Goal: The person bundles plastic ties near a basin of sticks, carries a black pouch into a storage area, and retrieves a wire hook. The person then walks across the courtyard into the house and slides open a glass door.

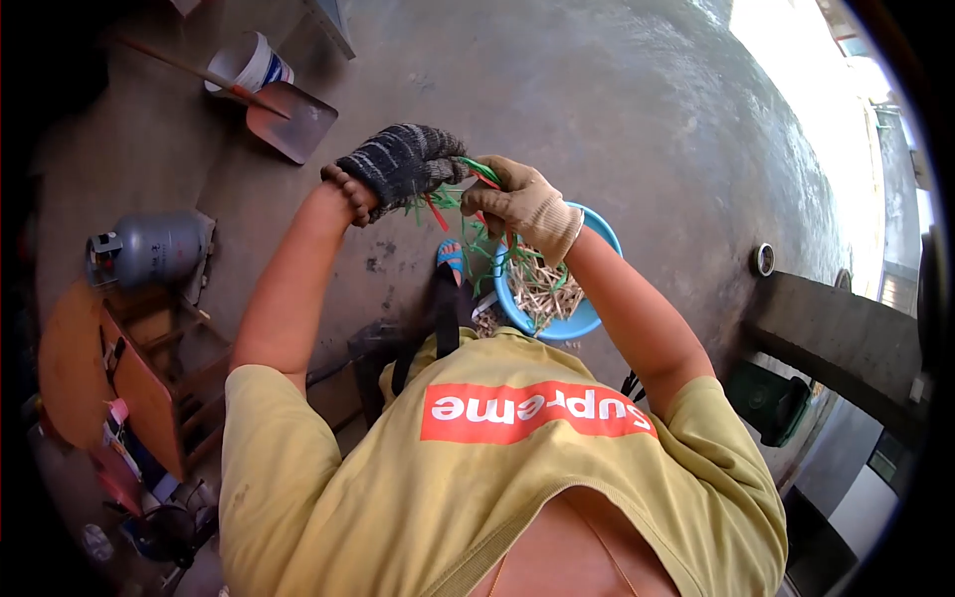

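My left hand [406,167], in a dark grey striped knit glove, is raised in front of me with its fingers closed on one end of a bundle of thin green strands [479,169]. Close beside it my right hand [527,206], in a beige knit glove, pinches the same strands. Strips of red [437,213] show among the green, and loose ends dangle below both hands. Beneath my right hand is a blue basin [610,231] holding many short, pale stick-like pieces [542,289]; more green strands lie over them.
A shovel [290,121] rests by a white bucket [249,66] at the upper left. A grey gas cylinder [157,249] and wooden furniture [144,388] are at left. My foot in a blue sandal [451,257] is beside the basin. A concrete ledge [826,333] stands at right.
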### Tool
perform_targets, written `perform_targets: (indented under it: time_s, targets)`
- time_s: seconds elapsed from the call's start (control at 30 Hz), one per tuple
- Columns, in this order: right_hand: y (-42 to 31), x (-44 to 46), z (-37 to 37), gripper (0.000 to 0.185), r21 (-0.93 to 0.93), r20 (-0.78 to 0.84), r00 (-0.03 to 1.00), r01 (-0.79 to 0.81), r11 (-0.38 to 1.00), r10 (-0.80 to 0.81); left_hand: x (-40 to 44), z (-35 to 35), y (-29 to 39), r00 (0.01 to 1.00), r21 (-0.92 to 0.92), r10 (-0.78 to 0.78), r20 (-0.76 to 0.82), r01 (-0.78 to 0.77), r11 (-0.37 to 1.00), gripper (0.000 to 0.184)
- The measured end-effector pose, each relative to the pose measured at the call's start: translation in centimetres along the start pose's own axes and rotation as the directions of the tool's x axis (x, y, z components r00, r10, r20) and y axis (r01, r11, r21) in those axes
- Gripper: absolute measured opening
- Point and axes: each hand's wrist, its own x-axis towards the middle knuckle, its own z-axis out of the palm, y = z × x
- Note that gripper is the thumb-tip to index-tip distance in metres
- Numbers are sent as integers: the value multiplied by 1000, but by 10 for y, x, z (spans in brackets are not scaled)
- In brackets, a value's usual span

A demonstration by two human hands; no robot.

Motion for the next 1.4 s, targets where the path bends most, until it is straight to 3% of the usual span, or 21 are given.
perform_targets:
  time_s: [0.07, 0.17, 0.27, 0.4, 0.47, 0.53, 0.57, 0.6, 0.73, 0.8, 0.83, 0.87, 0.9, 0.93, 0.97, 1.0, 1.1, 1.2, 1.27, 1.33, 1.4]
  targets:
    - [-2, -2, -12, 26, 154, 94, 977, -205, 966, 193, -1, 5, -26, 999, -58, -31, -35, 29, 998, 25]
    - [3, 17, -16, 30, 114, 131, 953, -287, 951, 272, -13, -5, -79, 991, -284, -119, -55, 99, 954, 24]
    - [4, 21, -34, 32, 286, 47, 955, -295, 912, 294, -4, 5, -95, 982, -475, -187, -19, 155, 866, 23]
    - [-5, 45, -29, 31, 219, 4, 895, -437, 873, 447, -10, -8, -112, 984, -414, -156, -86, 107, 904, 22]
    - [-14, 64, -16, 29, 36, 145, 807, -583, 812, 573, -17, -20, -132, 975, -443, -161, -155, 77, 893, 21]
    - [-29, 74, -6, 28, 3, 340, 720, -643, 766, 604, -24, -30, -138, 949, -265, -56, -311, -30, 964, 19]
    - [-27, 79, -5, 31, 37, 484, 718, -588, 808, 500, -29, -34, -142, 937, -258, -70, -342, -22, 966, 19]
    - [-25, 85, -3, 34, 82, 616, 690, -538, 839, 381, -33, -34, -144, 936, -441, -177, -304, 26, 897, 18]
    - [-93, 105, 53, 42, 65, 674, 707, -344, 937, 213, -42, -34, -129, 860, -795, -452, -238, 94, 599, 17]
    - [-118, 115, 74, 53, -336, 466, 864, -29, 941, 193, -38, -34, -124, 840, -749, -504, -199, 201, 631, 19]
    - [-116, 127, 76, 55, -527, 491, 866, 211, 824, 92, -34, -13, -140, 846, -894, -436, -307, -99, 437, 22]
    - [-113, 136, 78, 55, -531, 506, 858, 233, 815, 85, -36, -14, -138, 832, -880, -487, -264, -2, 474, 24]
    - [-109, 145, 79, 56, -636, 461, 887, 318, 703, 15, -28, -4, -143, 792, -752, -262, -551, -336, 567, 24]
    - [-112, 153, 82, 57, -724, 425, 903, 384, 573, -67, -22, 2, -146, 636, -525, -14, -772, -625, 578, 24]
    - [-119, 159, 85, 59, -768, 389, 921, 345, 540, -36, -33, -12, -130, 783, -771, -320, -534, -296, 564, 26]
    - [-123, 167, 87, 59, -761, 413, 910, 373, 530, -47, -41, -26, -114, 766, -757, -325, -555, -302, 579, 26]
    - [-138, 186, 99, 41, -900, 340, 939, 313, 303, 42, -48, -52, -87, 485, -786, -640, -596, -191, 588, 29]
    - [-138, 208, 111, 36, -916, 386, 922, 385, 110, -20, -55, -60, -87, 395, -802, -725, -564, -53, 595, 27]
    - [-139, 220, 119, 32, -887, 453, 891, 454, 91, -31, -58, -59, -95, 352, -797, -740, -573, -31, 603, 27]
    - [-142, 232, 121, 28, -859, 506, 862, 507, 74, -39, -54, -57, -107, 400, -691, -597, -696, -147, 708, 28]
    - [-142, 245, 117, 27, -813, 582, 812, 583, -2, -44, -41, -59, -113, 318, -609, -549, -773, -131, 782, 29]
